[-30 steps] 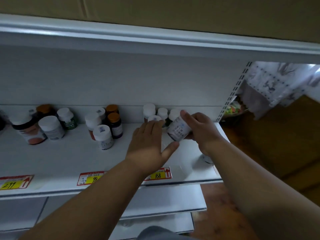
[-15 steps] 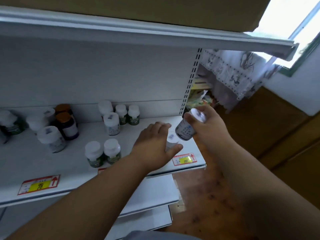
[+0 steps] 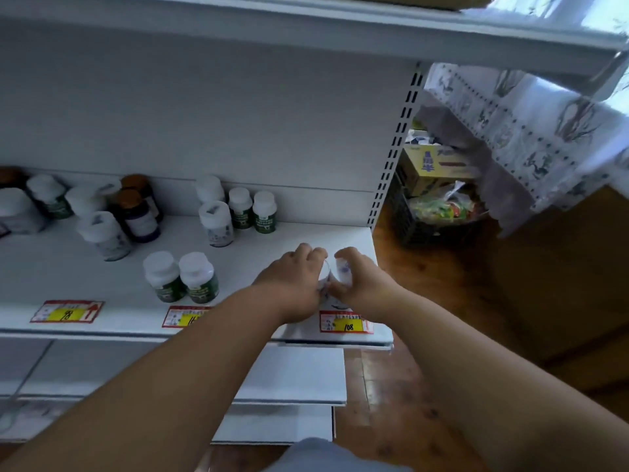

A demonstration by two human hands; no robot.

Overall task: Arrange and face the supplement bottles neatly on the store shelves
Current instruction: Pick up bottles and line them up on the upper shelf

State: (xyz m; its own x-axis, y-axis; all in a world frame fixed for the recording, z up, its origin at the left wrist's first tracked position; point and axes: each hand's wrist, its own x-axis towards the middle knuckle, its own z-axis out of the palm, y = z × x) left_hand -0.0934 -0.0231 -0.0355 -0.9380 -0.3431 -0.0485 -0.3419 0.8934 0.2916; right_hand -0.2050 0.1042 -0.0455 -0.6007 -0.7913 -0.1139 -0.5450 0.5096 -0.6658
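White shelf (image 3: 102, 284) near its right front edge carried two small white bottles (image 3: 343, 272), each gripped by curled fingers of the left hand (image 3: 292, 284) and right hand (image 3: 360, 284) (probably light, rigid, slick plastic; best held round the body).

Both forearms extended toward 12 o'clock, converging. Left hand (image 3: 292, 284) knuckles up, fingers curled round a small white bottle (image 3: 323, 274); right hand (image 3: 357, 281) likewise curled (thumbs nearly meeting).
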